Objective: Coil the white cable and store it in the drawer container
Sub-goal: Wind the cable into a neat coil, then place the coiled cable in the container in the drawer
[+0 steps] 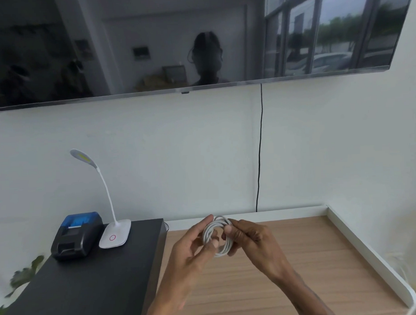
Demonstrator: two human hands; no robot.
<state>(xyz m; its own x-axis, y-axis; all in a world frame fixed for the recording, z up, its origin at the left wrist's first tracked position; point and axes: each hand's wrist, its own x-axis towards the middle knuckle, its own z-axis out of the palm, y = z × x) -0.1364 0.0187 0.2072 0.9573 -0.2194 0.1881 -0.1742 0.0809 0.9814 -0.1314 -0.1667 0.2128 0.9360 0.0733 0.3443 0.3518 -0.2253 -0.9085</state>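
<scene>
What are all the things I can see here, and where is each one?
white cable: one, white, coiled in loops, held in both hands above the desk
wooden desk: one, light wood with white raised edge, lower right
black cabinet: one, black, lower left
desk lamp: one, white, on the black cabinet
small printer: one, black and blue, left of the lamp
television: one, dark screen, on the wall
black wire: one, hanging below the television
plant: green leaves, far left edge
left hand: gripping the coil
right hand: gripping the coil

The single head-worn view looks forward and down over the wooden desk (pixel 289 272), facing the wall.
</scene>
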